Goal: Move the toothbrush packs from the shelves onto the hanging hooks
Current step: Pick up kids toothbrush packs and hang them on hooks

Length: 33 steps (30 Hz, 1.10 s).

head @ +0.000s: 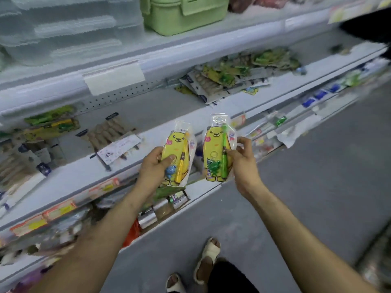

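Left hand (155, 166) grips the yellow-brush pack (179, 151) round its lower half, thumb across the front. Right hand (243, 159) pinches the green-brush pack (214, 153) by its right edge. Both packs are upright, side by side and not touching, out in front of the shelf (148, 115).

Loose packs lie on that shelf: right heap (239, 75), left heap (50, 123). No hanging hooks in view and no pack seen hung.

Judgement: two packs are lifted off and not yet hung, and both heaps are left to move.
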Tool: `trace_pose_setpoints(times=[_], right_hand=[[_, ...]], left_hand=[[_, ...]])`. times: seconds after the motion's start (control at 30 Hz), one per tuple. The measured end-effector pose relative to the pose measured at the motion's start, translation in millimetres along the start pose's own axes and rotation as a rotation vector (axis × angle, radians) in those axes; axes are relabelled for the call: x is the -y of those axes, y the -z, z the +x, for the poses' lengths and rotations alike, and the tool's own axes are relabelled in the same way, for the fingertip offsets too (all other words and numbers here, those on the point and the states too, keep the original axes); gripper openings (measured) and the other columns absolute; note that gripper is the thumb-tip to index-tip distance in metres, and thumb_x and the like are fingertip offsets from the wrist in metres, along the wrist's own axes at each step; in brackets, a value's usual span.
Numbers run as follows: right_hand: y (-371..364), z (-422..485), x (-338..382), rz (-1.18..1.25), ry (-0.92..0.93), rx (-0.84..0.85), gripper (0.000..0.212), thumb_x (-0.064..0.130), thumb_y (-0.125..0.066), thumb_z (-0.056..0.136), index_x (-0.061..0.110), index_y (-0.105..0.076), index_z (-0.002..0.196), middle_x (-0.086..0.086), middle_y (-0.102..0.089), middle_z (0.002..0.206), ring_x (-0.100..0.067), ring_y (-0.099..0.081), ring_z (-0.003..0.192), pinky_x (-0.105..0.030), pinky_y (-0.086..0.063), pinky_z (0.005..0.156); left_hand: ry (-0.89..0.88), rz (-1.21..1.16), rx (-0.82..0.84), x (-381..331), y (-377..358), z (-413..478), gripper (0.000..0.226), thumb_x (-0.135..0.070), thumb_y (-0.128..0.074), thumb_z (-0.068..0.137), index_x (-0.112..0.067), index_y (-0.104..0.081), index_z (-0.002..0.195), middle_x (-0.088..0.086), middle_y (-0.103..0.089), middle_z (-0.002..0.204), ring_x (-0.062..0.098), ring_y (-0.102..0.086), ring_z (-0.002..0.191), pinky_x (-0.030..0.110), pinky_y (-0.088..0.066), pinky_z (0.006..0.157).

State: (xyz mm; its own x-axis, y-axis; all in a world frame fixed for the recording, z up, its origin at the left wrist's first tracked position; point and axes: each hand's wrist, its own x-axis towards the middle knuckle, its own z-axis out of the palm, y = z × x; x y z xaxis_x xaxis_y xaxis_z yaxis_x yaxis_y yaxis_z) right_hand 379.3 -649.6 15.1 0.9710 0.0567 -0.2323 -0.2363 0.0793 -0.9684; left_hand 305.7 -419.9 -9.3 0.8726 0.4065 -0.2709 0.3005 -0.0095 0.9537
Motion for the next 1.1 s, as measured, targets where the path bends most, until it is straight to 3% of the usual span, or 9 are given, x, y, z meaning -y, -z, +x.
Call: trace_pose_setpoints(times=[0.13,0.23,0.33,0.43,0.6,0.67,0.8,0.97,1.1], right_hand=[[89,15,14,0.037,-0.004,-0.190,0.032,0.001,-0.056,0.098,0.025,-0.056,0.118,0.000,-0.071,0.106,-0.017,-0.072,0.095,-0.041,-0.058,0.085],[160,31,27,0.076,0.022,-0.334,0.032,0.001,-0.056,0.099,0.029,-0.056,0.115,-0.002,-0.070,0.108,-0.008,-0.071,0.086,-0.023,-0.057,0.068],[237,52,41,0.116,0.025,-0.448,0.030,0.003,-0.056,0.101,0.023,-0.055,0.123,-0.008,-0.072,0.114,-0.006,-0.071,0.084,-0.016,-0.052,0.060],[320,76,58,0.153,0.034,-0.540,0.027,0.004,-0.055,0.103,0.022,-0.054,0.124,-0.010,-0.071,0.118,-0.015,-0.071,0.094,-0.018,-0.053,0.061],[456,114,92,0.168,0.075,-0.672,0.028,0.005,-0.055,0.103,0.022,-0.054,0.125,-0.004,-0.072,0.116,-0.022,-0.072,0.108,-0.034,-0.059,0.081],[500,127,102,0.168,0.074,-0.730,0.029,0.004,-0.054,0.102,0.021,-0.054,0.126,-0.002,-0.073,0.112,-0.019,-0.072,0.104,-0.037,-0.060,0.084],[577,168,121,0.180,0.107,-0.832,0.027,0.004,-0.055,0.103,0.022,-0.053,0.124,0.002,-0.073,0.107,-0.011,-0.072,0.096,-0.030,-0.059,0.078],[658,235,143,0.204,0.134,-0.962,0.026,0.002,-0.054,0.103,0.017,-0.053,0.124,0.000,-0.072,0.105,-0.009,-0.072,0.092,-0.020,-0.055,0.067],[720,287,172,0.224,0.163,-1.063,0.028,0.001,-0.056,0.101,0.019,-0.054,0.123,-0.003,-0.076,0.108,-0.010,-0.073,0.093,-0.028,-0.058,0.075]], left_hand=[[-0.016,-0.002,0.144,-28,-96,23,0.016,-0.012,-0.068,0.100,-0.020,-0.071,0.114,0.002,-0.080,0.104,0.026,-0.077,0.098,0.046,-0.061,0.090],[-0.023,-0.003,0.265,-54,-182,39,0.017,-0.009,-0.067,0.100,-0.014,-0.070,0.116,0.007,-0.080,0.103,0.032,-0.076,0.099,0.047,-0.062,0.089],[-0.053,-0.002,0.381,-79,-280,55,0.013,-0.008,-0.067,0.100,-0.015,-0.070,0.111,0.007,-0.080,0.103,0.028,-0.076,0.094,0.052,-0.060,0.093],[-0.069,-0.001,0.470,-104,-387,62,0.014,-0.008,-0.065,0.101,-0.022,-0.069,0.103,-0.004,-0.081,0.091,0.018,-0.077,0.083,0.048,-0.061,0.090],[-0.088,-0.041,0.635,-140,-548,65,0.016,-0.008,-0.064,0.102,-0.021,-0.071,0.110,0.002,-0.081,0.101,0.022,-0.078,0.091,0.040,-0.063,0.082],[-0.100,-0.031,0.674,-150,-601,67,0.015,-0.008,-0.064,0.102,-0.019,-0.071,0.109,0.003,-0.081,0.100,0.023,-0.078,0.088,0.039,-0.063,0.078],[-0.102,-0.032,0.755,-177,-702,86,0.013,-0.006,-0.063,0.101,-0.015,-0.071,0.109,0.003,-0.080,0.094,0.021,-0.077,0.082,0.034,-0.063,0.071],[-0.097,0.016,0.878,-205,-821,131,0.013,-0.009,-0.063,0.102,-0.017,-0.070,0.110,0.004,-0.081,0.102,0.029,-0.078,0.097,0.046,-0.062,0.087],[-0.098,0.044,0.992,-235,-919,175,0.014,-0.013,-0.065,0.101,-0.016,-0.072,0.113,0.012,-0.079,0.110,0.037,-0.076,0.103,0.061,-0.058,0.095]])
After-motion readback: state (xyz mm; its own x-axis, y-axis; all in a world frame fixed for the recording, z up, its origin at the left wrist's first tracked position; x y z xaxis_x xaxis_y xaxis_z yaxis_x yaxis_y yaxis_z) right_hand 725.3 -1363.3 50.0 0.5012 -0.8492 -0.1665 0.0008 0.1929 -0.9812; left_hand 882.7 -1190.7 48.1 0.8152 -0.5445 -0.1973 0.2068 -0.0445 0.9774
